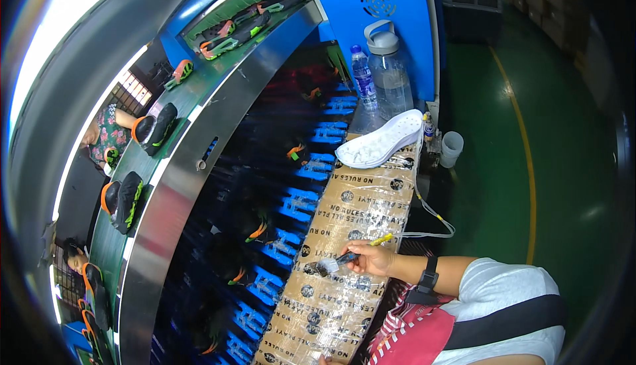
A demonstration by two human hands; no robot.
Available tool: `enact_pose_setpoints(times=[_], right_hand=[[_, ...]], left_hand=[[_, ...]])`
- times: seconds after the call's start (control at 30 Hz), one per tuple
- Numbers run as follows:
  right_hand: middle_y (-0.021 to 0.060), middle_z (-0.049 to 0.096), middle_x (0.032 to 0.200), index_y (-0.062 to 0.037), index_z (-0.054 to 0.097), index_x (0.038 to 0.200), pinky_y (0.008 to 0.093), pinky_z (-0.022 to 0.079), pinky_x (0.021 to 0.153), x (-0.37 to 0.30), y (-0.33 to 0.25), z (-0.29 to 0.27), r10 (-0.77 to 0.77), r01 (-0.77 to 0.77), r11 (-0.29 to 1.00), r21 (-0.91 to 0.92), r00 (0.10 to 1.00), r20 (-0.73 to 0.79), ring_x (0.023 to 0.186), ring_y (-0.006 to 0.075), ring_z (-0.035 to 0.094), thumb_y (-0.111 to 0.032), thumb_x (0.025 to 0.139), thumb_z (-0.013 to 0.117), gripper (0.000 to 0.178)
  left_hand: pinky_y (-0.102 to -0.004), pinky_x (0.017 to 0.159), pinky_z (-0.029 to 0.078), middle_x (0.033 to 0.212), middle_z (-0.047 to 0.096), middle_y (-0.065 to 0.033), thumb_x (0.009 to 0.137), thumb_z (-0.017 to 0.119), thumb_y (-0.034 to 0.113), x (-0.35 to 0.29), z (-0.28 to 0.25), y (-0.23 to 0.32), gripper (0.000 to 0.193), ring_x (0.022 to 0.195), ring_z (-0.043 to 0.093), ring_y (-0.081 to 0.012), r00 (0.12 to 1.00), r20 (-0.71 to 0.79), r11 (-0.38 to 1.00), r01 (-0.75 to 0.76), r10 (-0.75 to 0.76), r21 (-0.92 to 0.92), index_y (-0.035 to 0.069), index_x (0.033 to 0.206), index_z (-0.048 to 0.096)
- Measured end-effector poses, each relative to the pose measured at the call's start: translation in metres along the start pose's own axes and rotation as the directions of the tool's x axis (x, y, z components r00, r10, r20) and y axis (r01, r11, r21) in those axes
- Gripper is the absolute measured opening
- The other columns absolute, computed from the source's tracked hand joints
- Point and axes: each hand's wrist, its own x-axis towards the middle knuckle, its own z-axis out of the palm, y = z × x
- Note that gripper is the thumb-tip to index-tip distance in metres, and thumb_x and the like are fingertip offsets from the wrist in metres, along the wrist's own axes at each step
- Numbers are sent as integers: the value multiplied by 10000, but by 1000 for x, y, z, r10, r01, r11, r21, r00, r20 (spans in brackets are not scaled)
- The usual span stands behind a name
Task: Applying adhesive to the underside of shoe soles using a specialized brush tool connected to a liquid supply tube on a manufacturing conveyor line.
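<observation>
My right hand (370, 259) is closed around a brush with a dark ferrule, pale bristles (327, 267) and what looks like a yellow handle end (381, 240). The bristles are at or just above the tape-covered cardboard worktop (344, 226); whether they touch it I cannot tell. At the lower edge only a bit of my left hand (326, 360) shows, its fingers mostly cut off. A white shoe sole (381, 141) rests at the far end of the worktop, apart from both hands.
Beside the worktop runs a row of blue holders (298, 203). Beyond it, a green conveyor (147, 166) carries black and orange shoes (123, 201). A large water jug (389, 70), a small bottle (364, 77) and a white cup (451, 148) stand nearby. Two people are behind the conveyor.
</observation>
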Motion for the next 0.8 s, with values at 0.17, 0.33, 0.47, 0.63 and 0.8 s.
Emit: enact_pose_setpoints(times=[0.17, 0.33, 0.47, 0.63, 0.8], right_hand=[[69, 563, 698, -47, 531, 986, 202, 404, 488, 1, -1, -1, 11, -11, 1000, -22, 1000, -11, 558, 105, 509, -248, 891, 502, 225], [61, 575, 694, -42, 534, 976, 210, 407, 488, 6, 1, 2, 20, -21, 999, -31, 1000, -7, 563, 110, 524, -232, 885, 508, 213], [65, 579, 694, -37, 536, 989, 221, 403, 483, 3, -4, 7, 34, -36, 998, -49, 998, -47, 551, 119, 522, -228, 880, 508, 221], [95, 575, 723, -12, 531, 958, 230, 399, 485, 2, -7, 8, -14, 10, 998, -58, 997, -72, 608, 135, 539, -243, 866, 518, 249], [101, 574, 715, -19, 525, 961, 243, 400, 488, 2, -4, 11, -2, -5, 998, -59, 994, -113, 592, 150, 530, -246, 864, 517, 248]], left_hand=[[-424, 606, 441, 771, 567, -256, 791, 508, 10, 11, 0, 12, 147, 653, 517, -407, 994, -10, 991, -108, 109, 81, -67, 872, 603], [-421, 609, 444, 765, 563, -245, 780, 498, -10, 13, -2, 10, 168, 648, 515, -399, 994, -5, 991, -110, 111, 79, -50, 897, 611], [-376, 554, 452, 740, 576, -182, 758, 494, 3, 13, 0, 12, 182, 628, 553, -325, 994, -49, 989, -93, 99, 114, -20, 887, 620], [-357, 532, 432, 698, 562, -151, 695, 467, -70, 18, 1, 13, 259, 591, 538, -298, 999, -7, 996, -37, 38, 76, -14, 900, 615], [-350, 525, 441, 722, 583, -129, 676, 486, -56, 15, -5, 14, 286, 588, 554, -283, 1000, -24, 993, -6, 9, 114, 24, 907, 634]])
